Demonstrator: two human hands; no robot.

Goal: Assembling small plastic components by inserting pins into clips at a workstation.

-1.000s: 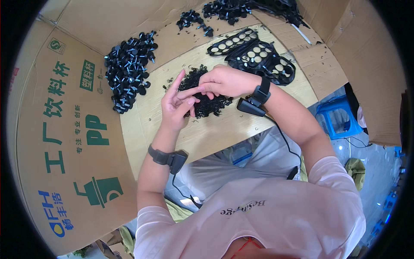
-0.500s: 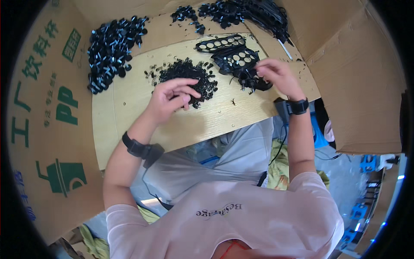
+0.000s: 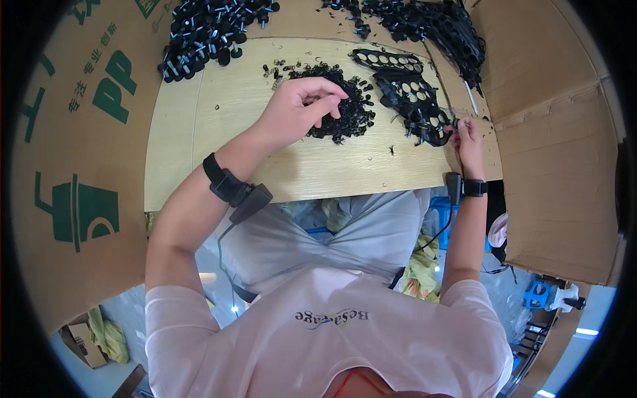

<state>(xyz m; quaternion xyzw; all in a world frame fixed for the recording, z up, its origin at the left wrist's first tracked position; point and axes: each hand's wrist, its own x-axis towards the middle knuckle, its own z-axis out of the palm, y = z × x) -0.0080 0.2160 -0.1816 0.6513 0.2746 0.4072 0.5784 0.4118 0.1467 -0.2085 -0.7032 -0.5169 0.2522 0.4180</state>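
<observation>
My left hand [image 3: 300, 109] hovers over a heap of small black ring-like parts [image 3: 343, 123], thumb and fingertips drawn together. Anything between those fingertips is too small or hidden to make out. At the right, my right hand [image 3: 468, 140] pinches a small round black piece [image 3: 456, 124] beside the lower end of a black sheet with round holes [image 3: 407, 91]. Several metal-shanked pieces lie on that end of the sheet. Farther back is a narrower black strip with holes [image 3: 387, 60].
Black-headed screws [image 3: 212, 40] are heaped at the far left. More black parts [image 3: 398, 20] and a bunch of perforated black sheets [image 3: 458, 43] lie at the far right, near a thin white stick [image 3: 470, 98]. Cardboard walls [image 3: 551, 132] flank the wooden board [image 3: 252, 169].
My right hand has moved right and nearer, and now pinches a small black piece. My left hand's fingers have drawn together over the heap. The whole view has shifted.
</observation>
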